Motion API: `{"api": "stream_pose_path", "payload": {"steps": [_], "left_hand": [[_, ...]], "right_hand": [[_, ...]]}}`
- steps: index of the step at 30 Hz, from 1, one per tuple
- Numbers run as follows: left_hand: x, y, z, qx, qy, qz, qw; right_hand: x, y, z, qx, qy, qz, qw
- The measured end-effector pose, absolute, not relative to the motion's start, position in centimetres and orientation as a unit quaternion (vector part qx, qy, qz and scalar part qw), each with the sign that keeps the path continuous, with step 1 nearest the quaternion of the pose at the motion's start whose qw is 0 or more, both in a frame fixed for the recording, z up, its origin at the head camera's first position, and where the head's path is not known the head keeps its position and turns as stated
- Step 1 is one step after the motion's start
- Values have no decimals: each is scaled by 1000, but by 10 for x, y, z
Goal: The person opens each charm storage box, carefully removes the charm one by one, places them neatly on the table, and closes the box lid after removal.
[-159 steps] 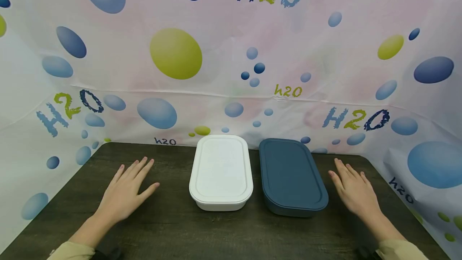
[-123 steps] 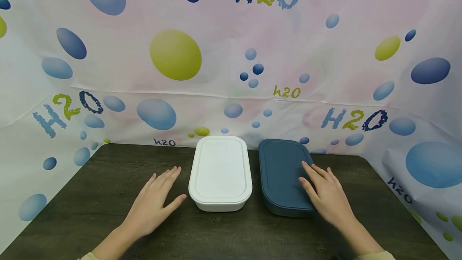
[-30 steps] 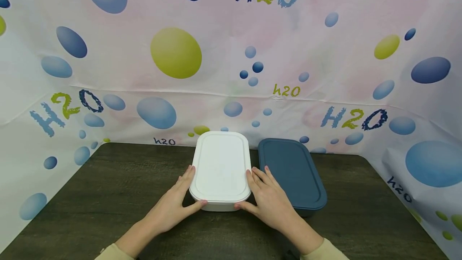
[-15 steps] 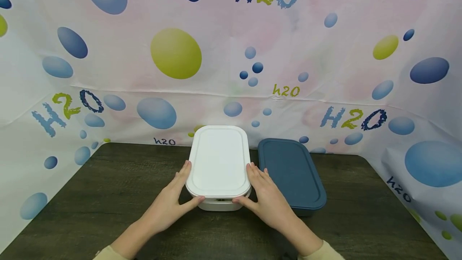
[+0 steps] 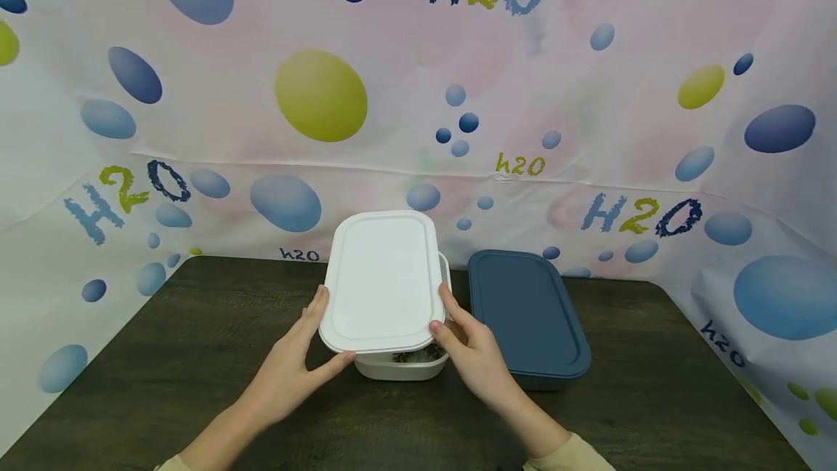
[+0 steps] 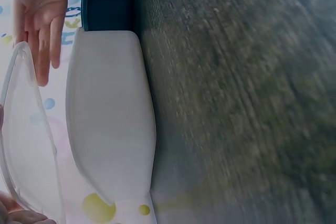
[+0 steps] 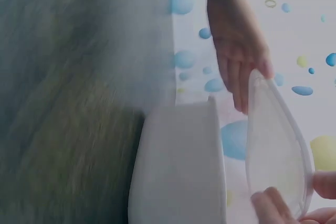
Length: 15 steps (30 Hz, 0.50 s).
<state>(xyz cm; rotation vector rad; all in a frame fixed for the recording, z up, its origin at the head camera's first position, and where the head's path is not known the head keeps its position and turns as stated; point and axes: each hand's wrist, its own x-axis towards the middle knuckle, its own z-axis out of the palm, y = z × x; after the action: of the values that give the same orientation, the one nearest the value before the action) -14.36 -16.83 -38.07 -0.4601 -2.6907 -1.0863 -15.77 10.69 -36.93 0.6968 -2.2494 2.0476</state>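
Observation:
A white lid [image 5: 384, 278] is raised and shifted left over a white rectangular container [image 5: 400, 369]. My left hand [image 5: 284, 365] holds its left side, with the thumb at the front edge. My right hand [image 5: 480, 355] pinches the lid's right edge near the front corner. Dark, brownish bits [image 5: 421, 355] show inside the container through the gap; what they are I cannot tell. Both wrist views show the lid's underside [image 6: 31, 129] apart from the container's wall [image 7: 178, 161].
A dark blue lidded container [image 5: 528, 315] stands just right of the white one. Both sit on a dark wood-grain table [image 5: 248, 296]. Behind rises a white curtain [image 5: 392, 35] printed with blue and green dots and H2O lettering.
Both hands came in from the sides to the white container. They have lifted its lid off and moved it up and left. The blue container has not moved.

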Motion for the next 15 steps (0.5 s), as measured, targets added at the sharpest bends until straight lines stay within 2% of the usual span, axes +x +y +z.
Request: {"api": "stream_pose_path", "payload": {"steps": [6, 15], "left_hand": [[-141, -175, -380, -148, -915, -359, 111], [-136, -182, -376, -152, -915, -354, 117]], "right_hand": [[-156, 94, -367, 185, -614, 766, -41], [-155, 77, -366, 152, -560, 813, -38]]}}
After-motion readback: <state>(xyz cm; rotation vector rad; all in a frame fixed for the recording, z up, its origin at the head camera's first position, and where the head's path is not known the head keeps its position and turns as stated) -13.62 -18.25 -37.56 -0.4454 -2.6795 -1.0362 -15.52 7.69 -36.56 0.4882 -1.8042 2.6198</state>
